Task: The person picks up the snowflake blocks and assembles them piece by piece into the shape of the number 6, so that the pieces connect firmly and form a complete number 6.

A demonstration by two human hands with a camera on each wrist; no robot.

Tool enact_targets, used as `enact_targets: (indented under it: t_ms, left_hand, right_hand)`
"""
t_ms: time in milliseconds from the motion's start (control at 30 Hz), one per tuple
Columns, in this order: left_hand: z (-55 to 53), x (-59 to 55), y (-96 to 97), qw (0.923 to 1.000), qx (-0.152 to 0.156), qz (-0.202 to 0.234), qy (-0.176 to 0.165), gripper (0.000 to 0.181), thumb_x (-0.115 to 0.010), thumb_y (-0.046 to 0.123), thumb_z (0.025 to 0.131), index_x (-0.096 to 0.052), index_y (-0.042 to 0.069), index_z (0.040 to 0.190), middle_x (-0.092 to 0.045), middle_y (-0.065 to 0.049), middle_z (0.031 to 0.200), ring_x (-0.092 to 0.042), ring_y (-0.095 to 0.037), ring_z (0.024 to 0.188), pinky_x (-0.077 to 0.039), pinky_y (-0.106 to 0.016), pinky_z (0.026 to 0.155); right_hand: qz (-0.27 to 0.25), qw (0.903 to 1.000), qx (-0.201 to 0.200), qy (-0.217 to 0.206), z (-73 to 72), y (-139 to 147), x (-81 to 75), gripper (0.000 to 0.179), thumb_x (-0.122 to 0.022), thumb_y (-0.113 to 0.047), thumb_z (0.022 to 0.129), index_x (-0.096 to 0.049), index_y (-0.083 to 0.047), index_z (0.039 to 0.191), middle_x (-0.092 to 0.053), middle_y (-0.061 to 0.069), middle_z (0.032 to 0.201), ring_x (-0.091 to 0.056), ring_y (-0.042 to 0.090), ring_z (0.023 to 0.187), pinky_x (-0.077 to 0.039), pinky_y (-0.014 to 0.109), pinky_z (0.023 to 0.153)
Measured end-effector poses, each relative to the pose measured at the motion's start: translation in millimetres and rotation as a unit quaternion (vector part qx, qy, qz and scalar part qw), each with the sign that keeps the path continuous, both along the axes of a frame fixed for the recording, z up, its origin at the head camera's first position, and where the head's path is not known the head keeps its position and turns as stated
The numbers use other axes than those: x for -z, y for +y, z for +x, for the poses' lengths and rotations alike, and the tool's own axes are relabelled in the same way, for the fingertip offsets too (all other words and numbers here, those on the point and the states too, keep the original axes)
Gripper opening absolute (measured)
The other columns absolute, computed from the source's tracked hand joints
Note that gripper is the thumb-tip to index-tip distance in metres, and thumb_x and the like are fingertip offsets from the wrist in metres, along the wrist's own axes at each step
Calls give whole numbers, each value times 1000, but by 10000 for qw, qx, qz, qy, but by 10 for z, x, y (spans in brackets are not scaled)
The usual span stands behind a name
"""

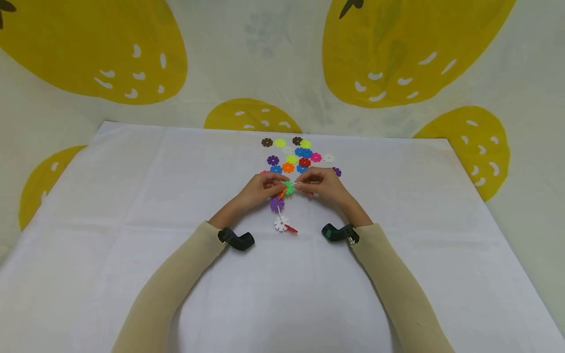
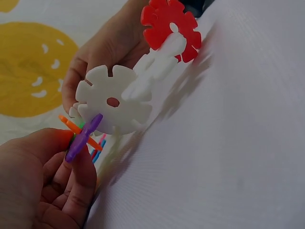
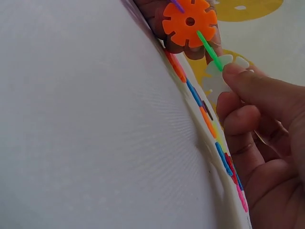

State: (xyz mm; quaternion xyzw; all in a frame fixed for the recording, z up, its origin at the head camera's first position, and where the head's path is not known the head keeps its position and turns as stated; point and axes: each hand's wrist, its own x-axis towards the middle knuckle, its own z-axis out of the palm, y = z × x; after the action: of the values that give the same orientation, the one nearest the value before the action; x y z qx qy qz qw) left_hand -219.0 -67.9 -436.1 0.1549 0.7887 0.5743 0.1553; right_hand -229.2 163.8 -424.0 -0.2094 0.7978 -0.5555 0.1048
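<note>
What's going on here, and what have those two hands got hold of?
A person is handling a chain of notched discs. The left hand pinches it near its orange disc and green disc, while the right hand holds a white disc at the green one's edge; whether those two are locked together, I can't tell. Further along, the chain includes a purple disc, white pieces and a red disc. Loose discs lie beyond the hands.

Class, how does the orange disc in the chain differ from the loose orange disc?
The chained orange disc joins a purple disc and a green disc; the loose orange disc lies unattached. In the head view, the chained orange disc shows nearly edge-on, the loose orange disc shows its face. Both are orange.
</note>
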Motion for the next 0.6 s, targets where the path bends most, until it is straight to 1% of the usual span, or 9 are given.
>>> enact_targets:
  t_ms: [100, 233, 267, 400, 467, 500, 600]
  left_hand:
    - [-1, 14, -3, 9999, 70, -47, 119, 30, -62, 17, 97, -65, 2, 122, -67, -12, 98, -58, -16, 77, -47, -18, 68]
    - [-5, 35, -2, 9996, 31, 59, 261, 29, -63, 15, 96, -65, 0, 121, -67, -12, 96, -58, -13, 74, -48, -18, 67]
    - [18, -12, -1, 9997, 11, 84, 242, 29, -62, 13, 96, -64, -2, 121, -67, -14, 96, -59, -14, 74, -48, -18, 68]
    - [23, -12, 4, 9992, -90, 345, 196, 28, -61, 11, 96, -61, -5, 120, -66, -15, 95, -60, -10, 72, -49, -18, 67]
    - [26, -17, 6, 9987, -130, 462, 151, 28, -60, 9, 96, -59, -6, 120, -66, -15, 94, -61, -10, 72, -49, -19, 66]
    - [6, 29, 5, 9984, -152, 519, 171, 28, -61, 9, 96, -59, -6, 120, -66, -13, 93, -60, -8, 71, -49, -18, 65]
    - [10, 22, 6, 9982, -192, 544, 142, 28, -60, 9, 96, -58, -6, 120, -65, -11, 92, -59, -8, 70, -48, -18, 64]
  right_hand:
    - [209, 9997, 32, -90, -12, 19, 5, 18, -74, -13, 87, -71, -1, 100, -68, 9, 93, -59, 20, 71, -51, 24, 60]
    - [428, 9990, 124, 19, -38, 80, 9, 19, -74, -13, 88, -71, -2, 103, -69, 11, 97, -61, 19, 77, -51, 25, 59]
    - [468, 9988, 157, 14, -20, 85, -40, 19, -73, -12, 88, -71, -1, 104, -69, 14, 99, -61, 21, 79, -51, 25, 60]
    - [577, 9979, 286, 16, -42, 165, -71, 21, -72, -12, 89, -71, 1, 105, -68, 17, 102, -61, 20, 82, -51, 23, 61]
    - [613, 9974, 371, -63, -53, 206, -78, 22, -72, -12, 89, -71, 1, 106, -68, 18, 103, -60, 20, 81, -51, 23, 62]
    - [602, 9973, 415, -67, -82, 237, -35, 22, -73, -14, 89, -71, 0, 106, -68, 17, 103, -59, 18, 79, -51, 22, 61]
    - [586, 9967, 565, -33, -108, 291, -11, 22, -72, -14, 90, -71, 0, 107, -67, 17, 101, -56, 18, 70, -49, 21, 59]
